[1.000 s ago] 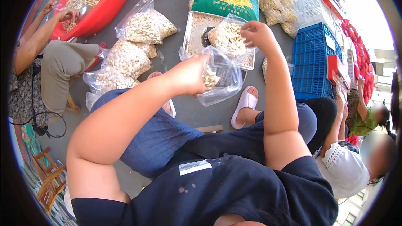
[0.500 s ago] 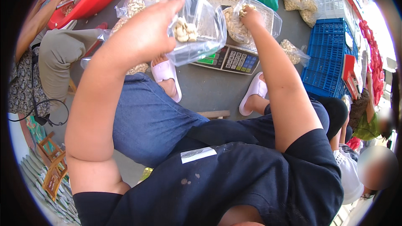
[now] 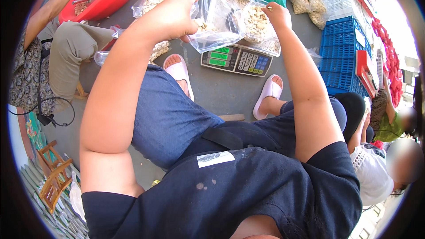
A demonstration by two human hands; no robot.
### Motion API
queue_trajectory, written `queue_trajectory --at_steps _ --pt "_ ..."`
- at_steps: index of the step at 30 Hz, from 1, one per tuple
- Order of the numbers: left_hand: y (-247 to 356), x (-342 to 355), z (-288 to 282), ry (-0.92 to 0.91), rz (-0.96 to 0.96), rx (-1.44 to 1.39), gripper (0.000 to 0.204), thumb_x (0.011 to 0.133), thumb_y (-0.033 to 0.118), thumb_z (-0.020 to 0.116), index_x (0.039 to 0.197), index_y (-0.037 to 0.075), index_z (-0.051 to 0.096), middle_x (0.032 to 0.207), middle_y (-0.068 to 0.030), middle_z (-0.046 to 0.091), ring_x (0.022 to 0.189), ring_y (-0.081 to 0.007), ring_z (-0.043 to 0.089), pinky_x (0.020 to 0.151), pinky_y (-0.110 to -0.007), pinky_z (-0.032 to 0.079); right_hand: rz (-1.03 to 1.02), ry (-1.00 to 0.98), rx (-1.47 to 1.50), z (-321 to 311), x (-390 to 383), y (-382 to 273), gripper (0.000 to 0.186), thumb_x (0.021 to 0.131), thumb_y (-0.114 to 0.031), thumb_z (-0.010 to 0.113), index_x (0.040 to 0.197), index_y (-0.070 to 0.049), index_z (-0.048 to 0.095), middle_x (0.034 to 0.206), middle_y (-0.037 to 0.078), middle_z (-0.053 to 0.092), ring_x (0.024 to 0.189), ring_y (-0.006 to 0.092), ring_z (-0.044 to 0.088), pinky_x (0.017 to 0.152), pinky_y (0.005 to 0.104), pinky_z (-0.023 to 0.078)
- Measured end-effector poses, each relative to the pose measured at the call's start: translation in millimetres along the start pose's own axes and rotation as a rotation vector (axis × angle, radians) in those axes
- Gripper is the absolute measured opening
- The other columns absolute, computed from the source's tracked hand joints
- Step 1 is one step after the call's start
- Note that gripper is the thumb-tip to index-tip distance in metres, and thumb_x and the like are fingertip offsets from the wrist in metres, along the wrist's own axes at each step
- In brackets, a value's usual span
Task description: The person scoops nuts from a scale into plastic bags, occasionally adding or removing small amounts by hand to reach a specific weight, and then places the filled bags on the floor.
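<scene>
Step in hand looks like portioning: left hand (image 3: 170, 17) has its fingers pinched on the rim of a clear plastic bag (image 3: 217, 20) with a few pale nuts inside, held up above the scale (image 3: 236, 59). Right hand (image 3: 275, 13) has its fingers closed on a fuller nut bag (image 3: 256, 24) just beside it. Next move likely calls for lowering one bag squarely onto the scale. Room is tight: blue crate (image 3: 343, 57) to the right, filled bags (image 3: 155, 2) to the left, sandalled feet near the scale's front edge.

The left hand (image 3: 170, 17) has carried the clear bag (image 3: 214, 20) over the scale (image 3: 237, 59).
</scene>
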State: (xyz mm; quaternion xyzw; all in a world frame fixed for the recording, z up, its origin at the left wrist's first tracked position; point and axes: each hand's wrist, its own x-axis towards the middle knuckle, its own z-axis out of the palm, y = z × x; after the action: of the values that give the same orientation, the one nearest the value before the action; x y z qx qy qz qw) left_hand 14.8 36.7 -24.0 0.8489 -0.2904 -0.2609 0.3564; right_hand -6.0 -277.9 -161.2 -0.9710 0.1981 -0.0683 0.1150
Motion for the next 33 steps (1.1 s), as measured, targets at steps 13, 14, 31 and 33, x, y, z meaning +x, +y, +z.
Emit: queue_trajectory --at_steps 13,14,31,33 --pt "2.0 5.6 6.8 -0.163 0.013 -0.049 0.070 0.058 -0.003 0.048 0.124 -0.001 0.027 0.107 -0.0205 0.047 0.057 -0.0165 0.057 0.052 -0.025 0.048 0.087 0.056 0.736 -55.3 -30.3 -72.3 0.021 0.067 -0.026 0.068 0.076 -0.009 0.061 0.053 -0.001 0.048 0.042 0.0046 0.041 0.037 0.0198 0.033" --pt "0.5 8.7 10.5 -0.171 0.017 -0.049 0.070 0.058 -0.003 0.049 0.124 -0.001 0.027 0.106 -0.0195 0.048 0.057 -0.0163 0.057 0.051 -0.025 0.048 0.114 0.019 0.913 -63.3 -44.5 -96.1 0.020 0.068 -0.024 0.068 0.075 -0.008 0.060 0.052 -0.004 0.046 0.041 0.0022 0.038 0.034 0.0177 0.030" --pt "-28.3 -21.4 126.6 -0.450 -0.213 -0.142 0.072 0.061 -0.002 0.058 0.122 -0.008 0.019 0.080 -0.0198 0.056 0.053 -0.0171 0.060 0.046 -0.026 0.049 -0.215 -1.035 -0.131 20.0 -188.3 -85.6 0.059 0.065 -0.034 0.060 0.114 -0.008 0.044 0.106 0.017 0.052 0.099 0.0293 0.050 0.083 0.0370 0.041" --pt "-47.1 -18.7 155.8 -0.607 -0.284 0.017 0.072 0.062 0.003 0.060 0.122 -0.007 0.022 0.100 -0.0213 0.050 0.061 -0.0201 0.060 0.051 -0.027 0.050 -0.168 -1.108 -0.193 40.8 -209.4 -74.8 0.058 0.065 -0.033 0.060 0.115 -0.008 0.044 0.108 0.018 0.050 0.099 0.0307 0.050 0.084 0.0376 0.040"
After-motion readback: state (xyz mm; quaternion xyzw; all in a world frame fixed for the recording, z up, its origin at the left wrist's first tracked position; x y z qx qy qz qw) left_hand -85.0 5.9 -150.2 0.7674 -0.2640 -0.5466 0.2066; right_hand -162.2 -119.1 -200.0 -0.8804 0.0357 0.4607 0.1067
